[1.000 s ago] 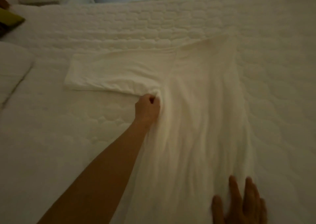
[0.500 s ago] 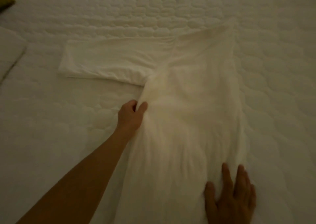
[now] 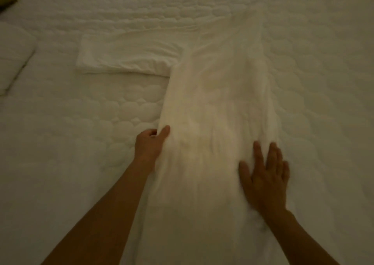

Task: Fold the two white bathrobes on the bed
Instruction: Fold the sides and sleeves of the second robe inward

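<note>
One white bathrobe (image 3: 218,86) lies lengthwise on the quilted bed (image 3: 85,123), its body a long narrow strip running toward me. One sleeve (image 3: 125,56) sticks out flat to the left near the far end. My left hand (image 3: 150,143) pinches the robe's left edge between thumb and curled fingers. My right hand (image 3: 265,175) lies flat with straight, spread fingers on the robe's right side. A second robe is not in view.
A white pillow (image 3: 14,56) sits at the left edge of the bed. A dark olive object (image 3: 7,0) shows in the top left corner. Quilted bed surface extends on both sides of the robe.
My left hand has slid toward me along the robe's left edge, from the sleeve's base to mid-body. The right hand has moved further onto the cloth. The robe's body lies flatter.
</note>
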The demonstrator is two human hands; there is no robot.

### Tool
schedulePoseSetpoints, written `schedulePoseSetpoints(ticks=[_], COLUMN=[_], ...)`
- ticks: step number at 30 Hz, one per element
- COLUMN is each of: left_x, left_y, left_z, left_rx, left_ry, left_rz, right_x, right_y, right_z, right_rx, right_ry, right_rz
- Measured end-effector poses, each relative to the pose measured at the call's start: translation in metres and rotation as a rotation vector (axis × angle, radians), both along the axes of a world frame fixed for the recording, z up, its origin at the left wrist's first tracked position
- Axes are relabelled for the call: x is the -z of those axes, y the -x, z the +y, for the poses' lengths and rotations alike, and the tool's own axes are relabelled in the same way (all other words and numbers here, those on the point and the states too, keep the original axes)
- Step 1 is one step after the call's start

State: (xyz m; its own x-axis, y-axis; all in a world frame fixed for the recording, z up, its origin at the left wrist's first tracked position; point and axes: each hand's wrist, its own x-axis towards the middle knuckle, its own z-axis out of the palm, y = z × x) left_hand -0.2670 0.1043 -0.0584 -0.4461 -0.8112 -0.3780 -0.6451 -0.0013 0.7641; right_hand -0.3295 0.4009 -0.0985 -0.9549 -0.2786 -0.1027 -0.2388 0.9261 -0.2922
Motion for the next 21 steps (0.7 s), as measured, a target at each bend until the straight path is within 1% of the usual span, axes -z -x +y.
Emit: schedulePoseSetpoints(ticks=[2,4,6,11,13,16,18,19,21], left_x=[0.002,0.000,0.002,0.002,-0.003,-0.012,-0.019,-0.016,-0.015], left_y=[-0.025,-0.055,-0.089,-0.194,-0.239,-0.312,-0.359,-0.378,-0.398], left_z=[0.013,0.029,0.045,0.092,0.117,0.154,0.175,0.182,0.191], left_rx=[0.084,0.129,0.160,0.298,0.299,0.224,0.161,0.132,0.159], left_ry=[-0.017,-0.043,-0.076,-0.111,-0.070,-0.036,-0.033,-0.026,0.007], left_rz=[-0.053,-0.035,-0.025,-0.093,-0.124,-0.172,-0.237,-0.262,-0.260], right_x=[-0.004,-0.009,-0.010,-0.012,-0.015,-0.021,-0.028,-0.034,-0.051], right_y=[-0.013,-0.044,-0.085,-0.198,-0.243,-0.303,-0.336,-0.346,-0.349], right_z=[0.010,0.025,0.041,0.099,0.124,0.161,0.179,0.184,0.187], right_rx=[-0.039,-0.063,-0.061,-0.107,-0.110,-0.087,0.015,0.125,0.406], right_ry=[-0.017,-0.044,-0.050,-0.055,-0.050,0.011,0.050,0.087,0.261], right_rz=[-0.042,-0.049,-0.041,-0.088,-0.096,-0.064,-0.080,-0.126,-0.339])
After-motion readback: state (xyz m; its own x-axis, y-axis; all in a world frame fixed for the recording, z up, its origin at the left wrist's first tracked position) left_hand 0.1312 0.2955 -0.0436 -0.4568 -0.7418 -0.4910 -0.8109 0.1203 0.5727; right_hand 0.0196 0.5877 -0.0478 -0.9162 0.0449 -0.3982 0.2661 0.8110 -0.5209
